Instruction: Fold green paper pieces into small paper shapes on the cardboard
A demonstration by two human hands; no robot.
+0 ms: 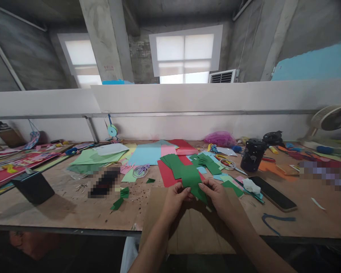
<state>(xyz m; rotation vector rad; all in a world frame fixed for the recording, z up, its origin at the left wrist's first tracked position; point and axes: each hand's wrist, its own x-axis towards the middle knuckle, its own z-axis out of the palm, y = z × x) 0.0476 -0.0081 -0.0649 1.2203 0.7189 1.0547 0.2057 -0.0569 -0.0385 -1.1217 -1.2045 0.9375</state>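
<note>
Between my two hands I hold a strip of green paper, raised over a brown cardboard sheet. My left hand pinches its left edge, thumb on top. On the opposite edge my right hand is closed the same way. Just beyond the strip, several green paper pieces lie fanned out on a red sheet. More cut green pieces are heaped to the right of these. The undersides of my fingers are partly hidden.
Small green scraps lie to the left. At right stand a black jar, a dark phone with a crumpled white tissue beside it, and a fan. A black box sits at left. Scissors lie behind.
</note>
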